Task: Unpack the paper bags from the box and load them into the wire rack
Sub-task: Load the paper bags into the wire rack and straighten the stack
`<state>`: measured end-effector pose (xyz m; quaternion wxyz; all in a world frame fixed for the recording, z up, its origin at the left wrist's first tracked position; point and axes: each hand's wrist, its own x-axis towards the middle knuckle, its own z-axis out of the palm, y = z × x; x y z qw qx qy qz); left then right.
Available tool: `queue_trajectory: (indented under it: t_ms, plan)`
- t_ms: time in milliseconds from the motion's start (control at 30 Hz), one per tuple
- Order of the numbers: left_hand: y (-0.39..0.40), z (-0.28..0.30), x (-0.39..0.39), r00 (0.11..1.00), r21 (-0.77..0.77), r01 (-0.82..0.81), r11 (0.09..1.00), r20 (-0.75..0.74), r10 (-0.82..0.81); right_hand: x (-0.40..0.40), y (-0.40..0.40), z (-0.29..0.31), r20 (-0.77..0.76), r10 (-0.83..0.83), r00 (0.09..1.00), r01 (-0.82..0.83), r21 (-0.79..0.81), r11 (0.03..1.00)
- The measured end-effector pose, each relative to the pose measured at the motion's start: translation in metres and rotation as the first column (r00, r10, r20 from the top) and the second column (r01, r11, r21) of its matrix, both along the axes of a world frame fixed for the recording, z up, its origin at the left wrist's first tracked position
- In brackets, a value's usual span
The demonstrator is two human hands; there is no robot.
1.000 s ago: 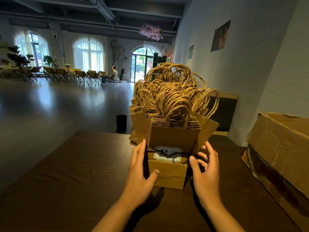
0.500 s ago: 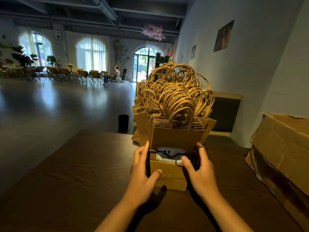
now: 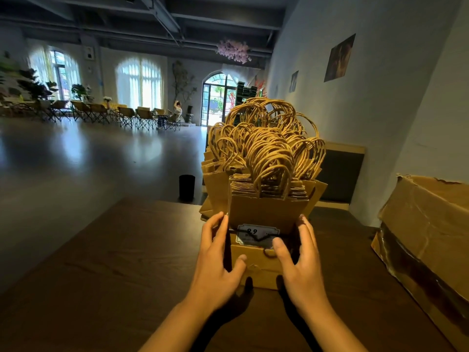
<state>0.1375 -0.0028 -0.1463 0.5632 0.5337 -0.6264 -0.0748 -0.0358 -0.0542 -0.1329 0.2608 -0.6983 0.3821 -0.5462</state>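
A thick stack of brown paper bags (image 3: pixel 264 212) with twisted rope handles (image 3: pixel 269 148) stands upright on the dark wooden table (image 3: pixel 101 275). A thin black wire of the rack (image 3: pixel 256 237) crosses a white label on the front bag. My left hand (image 3: pixel 218 260) presses the stack's left side, thumb on the front face. My right hand (image 3: pixel 297 257) presses the right side, thumb on the front near the label. The rest of the rack is hidden behind the bags and my hands.
A worn cardboard box (image 3: pixel 426 237) lies at the table's right edge. A white wall (image 3: pixel 380 97) runs along the right. Beyond the table a small black bin (image 3: pixel 187 186) stands on the open floor, with folding chairs (image 3: pixel 106 115) far back.
Both hands have closed in on the stack's sides, squeezing the spread bags together. My right thumb has come onto the front face. The view has shifted slightly nearer.
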Motion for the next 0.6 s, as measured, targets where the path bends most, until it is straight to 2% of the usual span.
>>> queue_trajectory:
  t_ms: [100, 167, 367, 467, 600]
  plan:
    - [-0.002, 0.004, -0.007, 0.986, 0.014, 0.042, 0.999, -0.161, -0.039, 0.007, 0.011, 0.007, 0.099, 0.054, 0.994, -0.06, 0.065, 0.996]
    - [-0.002, 0.006, -0.012, 0.975, 0.036, 0.088, 0.995, -0.209, -0.079, 0.014, 0.019, 0.008, 0.136, 0.088, 0.987, -0.105, 0.124, 0.987]
    - [0.0, 0.006, 0.004, 0.989, 0.059, 0.105, 0.993, -0.111, -0.098, 0.007, 0.014, 0.007, 0.201, 0.15, 0.968, -0.177, 0.123, 0.976]
    - [-0.001, 0.009, -0.003, 0.986, 0.017, 0.082, 0.996, -0.148, -0.079, 0.008, 0.015, 0.009, 0.149, 0.148, 0.978, -0.166, 0.112, 0.98]
    - [-0.006, 0.017, 0.007, 0.984, 0.005, 0.038, 0.999, -0.173, -0.036, -0.004, 0.008, 0.018, 0.027, 0.016, 1.0, -0.017, 0.029, 0.999]
